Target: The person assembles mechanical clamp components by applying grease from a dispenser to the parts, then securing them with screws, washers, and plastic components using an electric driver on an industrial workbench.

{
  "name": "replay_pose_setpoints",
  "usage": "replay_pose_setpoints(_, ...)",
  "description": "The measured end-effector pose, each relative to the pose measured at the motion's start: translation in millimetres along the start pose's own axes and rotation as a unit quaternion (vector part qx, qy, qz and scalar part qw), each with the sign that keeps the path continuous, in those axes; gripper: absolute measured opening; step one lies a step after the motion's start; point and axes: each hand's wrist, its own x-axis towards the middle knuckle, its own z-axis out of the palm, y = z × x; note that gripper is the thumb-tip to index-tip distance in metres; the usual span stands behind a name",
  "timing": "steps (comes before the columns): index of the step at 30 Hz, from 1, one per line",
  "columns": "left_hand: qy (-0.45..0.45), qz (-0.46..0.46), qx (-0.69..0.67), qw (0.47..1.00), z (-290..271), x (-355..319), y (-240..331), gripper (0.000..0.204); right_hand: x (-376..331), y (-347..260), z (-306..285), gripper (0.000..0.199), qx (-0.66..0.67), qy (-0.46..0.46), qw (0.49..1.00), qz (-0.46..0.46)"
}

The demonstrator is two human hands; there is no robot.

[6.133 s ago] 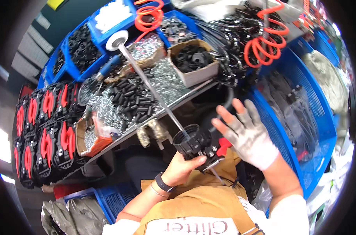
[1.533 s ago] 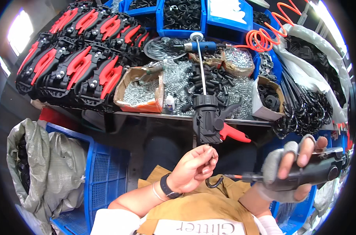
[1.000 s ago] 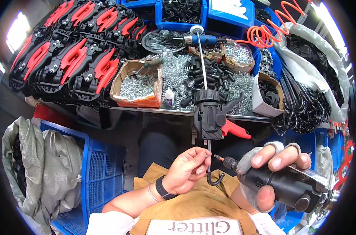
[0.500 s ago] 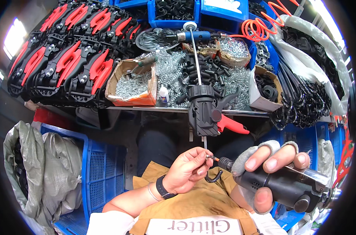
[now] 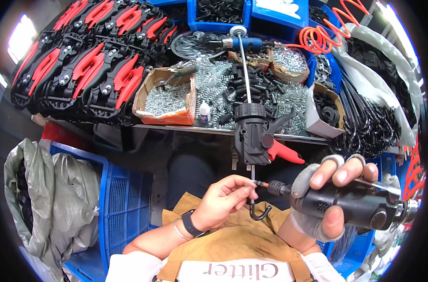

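A black caulking gun (image 5: pixel 252 136) with a red trigger (image 5: pixel 285 152) hangs over the bench's front edge. Its thin metal rod (image 5: pixel 246 70) runs from a pale disc (image 5: pixel 238 31) at the far end to a black hook (image 5: pixel 260 212) near my apron. Fingertips of my left hand (image 5: pixel 230 193) are pinched together round the rod just above the hook, covering part of it. In a grey fingerless glove, my right hand (image 5: pixel 334 183) grips a black power screwdriver (image 5: pixel 360 207). The driver's bit points left and meets the rod beside my left fingertips; a screw there is too small to make out.
Red-and-black tool parts (image 5: pixel 87 70) are stacked at the left. Springs (image 5: pixel 211 84), black sleeves (image 5: pixel 254 87), a carton of small metal parts (image 5: pixel 167 101) and a small white bottle (image 5: pixel 204 112) cover the bench. Black hooked rods (image 5: pixel 369 113) hang at right. A blue crate (image 5: pixel 127 202) stands at lower left.
The driver's bit and my left fingers have come up against the rod; before, the fingers pinched a small piece at the bit's tip. The whole view has shifted slightly.
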Motion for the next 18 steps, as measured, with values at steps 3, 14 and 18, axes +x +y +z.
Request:
replay_pose_setpoints(3, 0.131, 0.051, 0.124, 0.982, -12, -5, 24, 0.020, 15, 15, 5, 0.066, 0.019, 0.024, 0.999, 0.012)
replay_pose_setpoints(14, 0.097, 0.029, 0.422, 0.901, -37, 75, 49, 0.042, 50, 92, 8, 0.065, -0.094, -0.004, 0.995, 0.032)
replay_pose_setpoints(18, 0.066, 0.049, 0.331, 0.940, -34, 85, 43, 0.041, 42, 109, -4, 0.065, -0.094, -0.054, 0.993, 0.044)
